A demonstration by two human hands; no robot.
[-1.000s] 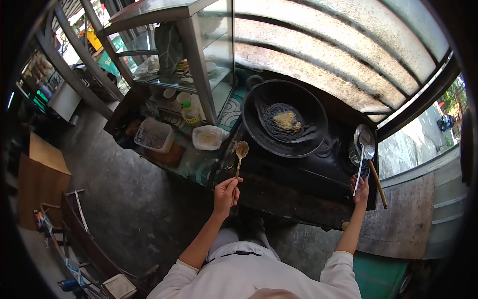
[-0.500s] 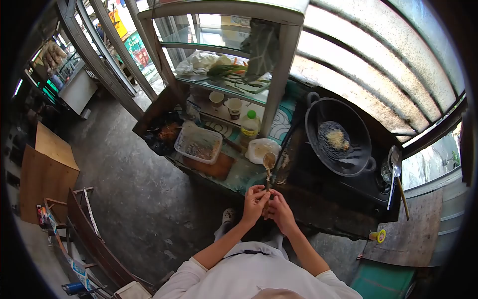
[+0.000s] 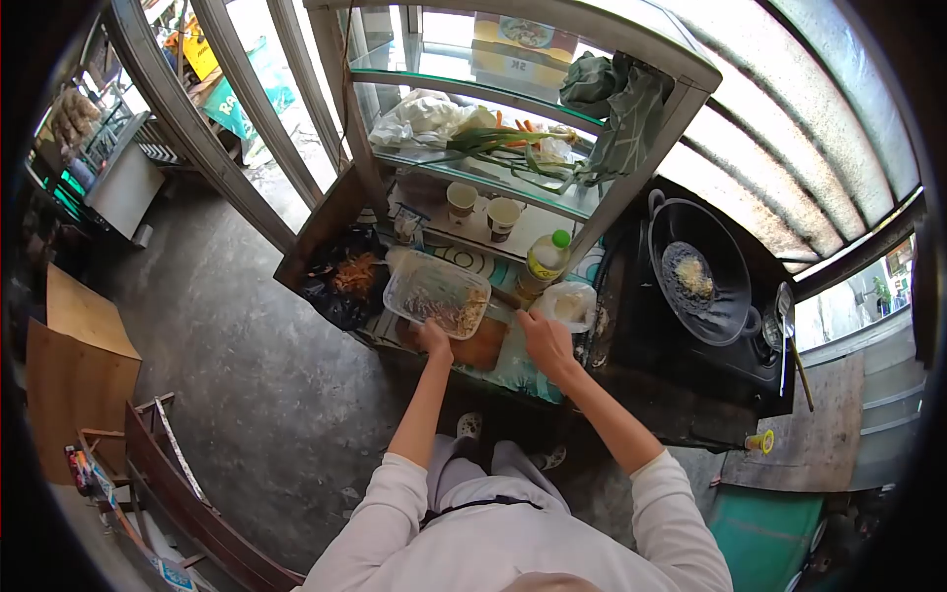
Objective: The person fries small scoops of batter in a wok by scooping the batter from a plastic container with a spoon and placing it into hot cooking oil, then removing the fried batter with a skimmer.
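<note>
Okay, your left hand touches the tub at its 6 o'clock rim, closure unclear. Your right hand rests by the bag at the tub's 3 o'clock, grip unclear. The tub is likely light and flexible, so hold both short ends.

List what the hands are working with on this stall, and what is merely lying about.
In hand: left hand at the clear tub; right hand beside the white bowl; cutting board between them.
Lying about: wok, green-capped bottle, cups, scallions, ladle.
</note>
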